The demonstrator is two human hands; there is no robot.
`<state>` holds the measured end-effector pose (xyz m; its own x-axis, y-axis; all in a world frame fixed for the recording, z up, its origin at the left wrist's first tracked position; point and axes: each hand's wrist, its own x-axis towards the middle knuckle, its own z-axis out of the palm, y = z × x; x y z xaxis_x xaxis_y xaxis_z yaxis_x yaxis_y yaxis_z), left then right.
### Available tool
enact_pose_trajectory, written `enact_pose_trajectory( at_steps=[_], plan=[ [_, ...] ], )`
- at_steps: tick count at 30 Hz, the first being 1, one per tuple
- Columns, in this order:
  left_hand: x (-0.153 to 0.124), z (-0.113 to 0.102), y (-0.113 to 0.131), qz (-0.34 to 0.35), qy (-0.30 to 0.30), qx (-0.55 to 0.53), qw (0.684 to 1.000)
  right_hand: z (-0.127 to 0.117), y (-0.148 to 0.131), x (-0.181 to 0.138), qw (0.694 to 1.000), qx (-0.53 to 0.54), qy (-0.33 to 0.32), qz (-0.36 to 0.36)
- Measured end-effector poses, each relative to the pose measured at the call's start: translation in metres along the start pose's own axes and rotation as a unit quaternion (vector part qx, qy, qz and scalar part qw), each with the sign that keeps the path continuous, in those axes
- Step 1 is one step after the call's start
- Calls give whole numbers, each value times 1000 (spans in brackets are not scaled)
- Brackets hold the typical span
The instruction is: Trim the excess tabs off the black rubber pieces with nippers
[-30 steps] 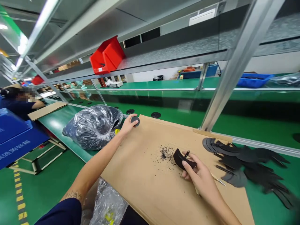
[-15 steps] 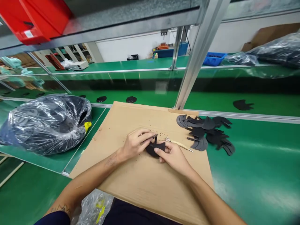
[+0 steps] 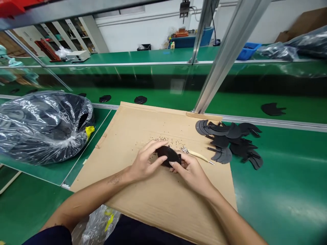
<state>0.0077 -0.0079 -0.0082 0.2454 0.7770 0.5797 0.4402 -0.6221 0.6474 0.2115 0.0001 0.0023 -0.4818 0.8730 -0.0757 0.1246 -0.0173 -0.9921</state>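
A black part (image 3: 168, 154) is held mid-sheet, over the cardboard (image 3: 153, 204), by both hands; the left hand (image 3: 145, 163) grip is clamped on its near-left edge, the right hand (image 3: 190, 172) grip is pinched on its right end. Bare cardboard is left open in front of the hands and toward the near edge; more room is seen to the left, up to the sheet's edge. To the right, a pale-handled tool (image 3: 198, 155) lies just beside the right hand; beyond it, a pile of black pieces (image 3: 230, 141) straddles the sheet's right edge onto the green table (image 3: 281, 190). A metal post (image 3: 224, 58) stands at the far-right corner; a plastic bag (image 3: 43, 126) sits well apart to the left. Vs. 0.5 s ago: the hands are kept at approx. the same spot; the part has been turned, its thin prong no longer shown, rounded face now up.
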Motion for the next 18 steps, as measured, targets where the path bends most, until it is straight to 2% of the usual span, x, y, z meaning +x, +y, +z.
enact_pose_trajectory(
  at_steps=[7,12,18],
  plan=[
    [0,-3,1,32,25,-10,999,3,-1,-2,978,-166,43,-117],
    [-1,-1,0,76,52,-4,996,6,0,-3,966,-201,57,-154],
    [-1,-2,3,68,46,-36,996,3,1,-5,953,-231,67,-184]
  ],
)
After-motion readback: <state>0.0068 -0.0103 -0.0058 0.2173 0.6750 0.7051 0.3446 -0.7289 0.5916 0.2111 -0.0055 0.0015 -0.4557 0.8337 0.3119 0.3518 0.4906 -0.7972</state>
